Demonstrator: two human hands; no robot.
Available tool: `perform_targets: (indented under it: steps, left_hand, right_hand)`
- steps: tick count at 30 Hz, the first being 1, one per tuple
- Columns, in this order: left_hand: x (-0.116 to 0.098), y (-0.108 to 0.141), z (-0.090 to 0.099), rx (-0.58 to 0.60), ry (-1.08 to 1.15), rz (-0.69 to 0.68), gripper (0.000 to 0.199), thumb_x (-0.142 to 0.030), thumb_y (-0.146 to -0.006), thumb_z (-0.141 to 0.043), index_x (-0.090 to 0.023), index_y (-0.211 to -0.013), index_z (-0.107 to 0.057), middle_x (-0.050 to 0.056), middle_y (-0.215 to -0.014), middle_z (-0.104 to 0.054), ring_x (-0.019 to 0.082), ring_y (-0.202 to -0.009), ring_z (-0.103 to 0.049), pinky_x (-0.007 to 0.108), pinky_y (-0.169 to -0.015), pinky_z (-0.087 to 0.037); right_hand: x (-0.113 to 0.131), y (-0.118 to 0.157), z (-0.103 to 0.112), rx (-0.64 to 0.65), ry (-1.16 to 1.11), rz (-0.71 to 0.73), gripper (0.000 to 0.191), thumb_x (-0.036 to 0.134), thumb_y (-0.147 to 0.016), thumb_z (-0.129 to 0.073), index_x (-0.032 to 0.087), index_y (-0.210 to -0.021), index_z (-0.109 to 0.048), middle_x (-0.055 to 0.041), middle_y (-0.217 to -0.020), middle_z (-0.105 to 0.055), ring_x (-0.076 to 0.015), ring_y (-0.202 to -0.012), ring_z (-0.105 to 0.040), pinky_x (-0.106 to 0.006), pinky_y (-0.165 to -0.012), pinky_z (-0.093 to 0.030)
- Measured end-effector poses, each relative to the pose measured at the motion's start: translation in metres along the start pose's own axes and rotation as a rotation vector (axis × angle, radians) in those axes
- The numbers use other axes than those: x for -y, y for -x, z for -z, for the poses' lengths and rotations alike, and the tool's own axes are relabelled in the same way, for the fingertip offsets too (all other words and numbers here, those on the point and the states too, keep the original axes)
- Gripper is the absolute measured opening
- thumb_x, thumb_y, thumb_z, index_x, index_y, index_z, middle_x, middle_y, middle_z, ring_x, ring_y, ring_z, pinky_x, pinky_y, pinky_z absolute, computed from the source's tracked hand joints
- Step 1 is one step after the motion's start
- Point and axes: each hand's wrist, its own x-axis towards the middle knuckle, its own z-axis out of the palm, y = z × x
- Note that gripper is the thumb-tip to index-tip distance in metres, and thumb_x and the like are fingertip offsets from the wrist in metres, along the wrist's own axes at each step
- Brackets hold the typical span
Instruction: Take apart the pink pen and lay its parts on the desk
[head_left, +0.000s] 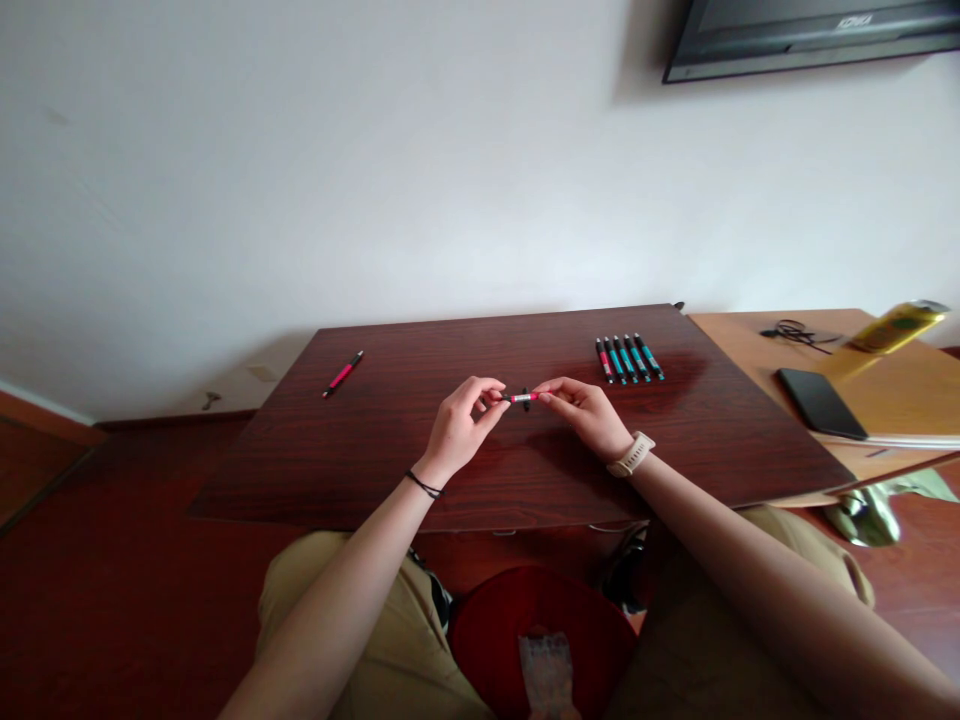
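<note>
A pink pen (520,398) with a white label lies crosswise between my two hands, above the middle of the dark wooden table (420,480). My left hand (465,418) pinches its dark end between thumb and fingers. At the pink end, my right hand (583,412) grips it the same way. Just behind the held pen a small black thing (526,403) shows, too small to make out. To the left, a pink and black pen (344,374) rests alone. On the right side lies a row of several pens: one pink pen (604,361) and several teal pens (634,358).
A wooden side table (900,390) adjoins on the right, with a black phone (820,403), a dark cable (799,332) and a tilted yellow can (896,328). A television (810,40) hangs on the wall behind. A red stool (487,620) stands between my legs.
</note>
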Motion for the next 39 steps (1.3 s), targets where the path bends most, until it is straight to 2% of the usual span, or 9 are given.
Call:
perform_targets:
  steps: [7,12,16,21,23,29,32,35,39]
  left_hand:
    - [0.003,0.006,-0.001,0.010,0.011,0.013,0.008,-0.025,-0.101,-0.068,-0.021,-0.107,-0.070,0.005,-0.105,-0.073,0.016,-0.089,-0.070,0.027,-0.075,-0.056]
    - [0.004,0.008,-0.005,0.022,0.000,0.057,0.009,-0.026,-0.101,-0.068,-0.021,-0.108,-0.071,0.005,-0.104,-0.076,0.017,-0.089,-0.072,0.027,-0.076,-0.055]
    - [0.001,0.008,-0.007,-0.002,0.022,0.095,0.010,-0.029,-0.101,-0.067,-0.021,-0.105,-0.072,0.005,-0.103,-0.077,0.017,-0.089,-0.072,0.027,-0.076,-0.054]
    - [0.001,0.008,-0.008,-0.033,0.118,0.201,0.016,-0.036,-0.098,-0.071,-0.020,-0.101,-0.073,0.005,-0.099,-0.077,0.018,-0.086,-0.073,0.028,-0.076,-0.055]
    - [0.001,0.009,-0.011,-0.065,0.200,0.260,0.019,-0.038,-0.098,-0.072,-0.019,-0.100,-0.073,0.005,-0.098,-0.077,0.018,-0.085,-0.074,0.028,-0.077,-0.057]
    - [-0.005,0.012,-0.022,-0.114,0.440,0.400,0.025,-0.038,-0.093,-0.077,-0.017,-0.103,-0.069,0.006,-0.094,-0.077,0.018,-0.079,-0.075,0.029,-0.075,-0.060]
    - [-0.010,0.013,-0.025,-0.044,0.479,0.428,0.030,-0.034,-0.091,-0.079,-0.017,-0.114,-0.069,0.006,-0.095,-0.078,0.019,-0.082,-0.076,0.031,-0.079,-0.061]
    - [-0.011,0.013,-0.027,0.031,0.473,0.424,0.030,-0.034,-0.091,-0.078,-0.017,-0.114,-0.072,0.008,-0.101,-0.079,0.021,-0.091,-0.076,0.032,-0.085,-0.061]
    - [-0.010,0.013,-0.027,0.091,0.474,0.433,0.028,-0.037,-0.092,-0.077,-0.016,-0.110,-0.074,0.009,-0.106,-0.079,0.023,-0.097,-0.076,0.034,-0.088,-0.061]
  right_hand:
    - [0.004,0.004,0.000,0.014,0.133,0.062,0.046,0.062,-0.096,-0.070,0.020,-0.112,-0.079,-0.0014,-0.076,-0.066,-0.0155,-0.065,-0.050,-0.028,-0.061,-0.040]
    - [0.006,0.005,0.000,0.005,0.093,0.075,0.042,0.059,-0.096,-0.072,0.020,-0.112,-0.078,-0.0026,-0.082,-0.069,-0.0160,-0.068,-0.052,-0.028,-0.063,-0.041]
    - [0.007,0.005,0.001,0.010,0.121,0.084,0.042,0.059,-0.098,-0.069,0.021,-0.114,-0.078,-0.0006,-0.077,-0.063,-0.0154,-0.066,-0.049,-0.028,-0.062,-0.039]
    - [0.008,0.007,0.001,-0.163,0.270,0.136,0.048,0.054,-0.100,-0.068,0.021,-0.135,-0.068,0.0069,-0.065,-0.041,-0.0142,-0.058,-0.039,-0.028,-0.060,-0.036]
    - [0.009,0.009,-0.001,-0.178,0.363,0.171,0.049,0.052,-0.100,-0.069,0.021,-0.138,-0.065,0.0080,-0.065,-0.039,-0.0138,-0.057,-0.039,-0.027,-0.061,-0.037]
    - [0.016,0.012,-0.011,-0.112,0.490,0.206,0.061,0.053,-0.098,-0.071,0.021,-0.148,-0.056,0.0079,-0.065,-0.044,-0.0141,-0.055,-0.045,-0.026,-0.059,-0.037]
    - [0.019,0.011,-0.012,-0.053,0.522,0.203,0.074,0.057,-0.095,-0.072,0.021,-0.155,-0.048,0.0068,-0.068,-0.049,-0.0154,-0.057,-0.049,-0.026,-0.060,-0.038]
    - [0.019,0.010,-0.013,0.030,0.549,0.202,0.087,0.060,-0.093,-0.074,0.022,-0.162,-0.037,0.0049,-0.074,-0.054,-0.0171,-0.061,-0.054,-0.027,-0.062,-0.040]
    - [0.016,0.010,-0.013,0.085,0.563,0.207,0.088,0.061,-0.093,-0.073,0.022,-0.161,-0.034,0.0023,-0.081,-0.059,-0.0186,-0.064,-0.058,-0.028,-0.063,-0.041]
